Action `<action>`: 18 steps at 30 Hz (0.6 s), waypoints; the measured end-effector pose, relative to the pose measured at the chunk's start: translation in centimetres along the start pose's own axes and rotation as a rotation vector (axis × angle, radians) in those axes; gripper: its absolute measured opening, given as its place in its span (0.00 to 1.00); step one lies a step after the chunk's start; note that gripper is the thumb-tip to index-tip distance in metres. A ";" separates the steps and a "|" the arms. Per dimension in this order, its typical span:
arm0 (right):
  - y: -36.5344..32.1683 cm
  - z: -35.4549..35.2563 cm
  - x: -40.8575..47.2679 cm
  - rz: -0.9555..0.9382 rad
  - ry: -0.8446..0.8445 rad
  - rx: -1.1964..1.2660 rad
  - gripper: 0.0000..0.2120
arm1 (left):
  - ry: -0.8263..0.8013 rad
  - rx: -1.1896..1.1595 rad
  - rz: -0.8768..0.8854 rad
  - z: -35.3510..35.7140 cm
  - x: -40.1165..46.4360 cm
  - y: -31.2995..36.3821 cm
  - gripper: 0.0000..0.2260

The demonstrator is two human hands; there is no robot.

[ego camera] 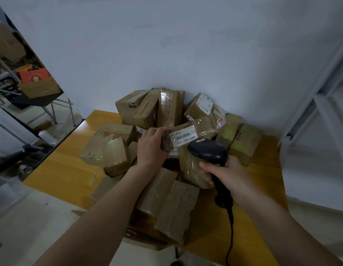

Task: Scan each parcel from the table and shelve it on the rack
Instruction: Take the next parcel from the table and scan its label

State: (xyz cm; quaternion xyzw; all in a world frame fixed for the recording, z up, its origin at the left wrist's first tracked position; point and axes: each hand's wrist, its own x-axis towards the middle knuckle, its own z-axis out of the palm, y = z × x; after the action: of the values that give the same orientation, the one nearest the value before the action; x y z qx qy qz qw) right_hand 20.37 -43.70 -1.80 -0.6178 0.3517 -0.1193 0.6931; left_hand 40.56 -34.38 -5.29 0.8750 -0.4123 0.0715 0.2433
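While the left hand [150,145] is gripping the left end of a taped parcel [193,131] above the pile, fingers curled over its top edge, the right hand [227,177] is wrapping round the handle of a black scanner [210,150]. Scanner head is sitting just below the parcel's white barcode label [184,136], near touching. Other parcels [166,200] are lying heaped on the yellow bench [59,169] under both hands.
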 end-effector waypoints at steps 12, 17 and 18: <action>-0.4 0.1 -2.2 -0.173 0.087 -0.063 0.05 | 0.120 0.044 0.112 0.7 2.8 2.2 0.21; -0.4 -0.2 -2.3 -0.157 0.112 -0.030 0.05 | 0.126 0.033 0.127 0.6 2.8 2.9 0.21; -0.4 -0.2 -2.2 -0.156 0.116 -0.036 0.06 | 0.128 0.032 0.130 0.6 2.8 3.0 0.21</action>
State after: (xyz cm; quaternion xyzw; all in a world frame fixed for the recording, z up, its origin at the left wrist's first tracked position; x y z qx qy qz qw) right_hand 18.72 -42.60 -0.64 -0.6476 0.3442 -0.2023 0.6490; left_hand 40.07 -38.23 -3.83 0.8440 -0.4505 0.1495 0.2499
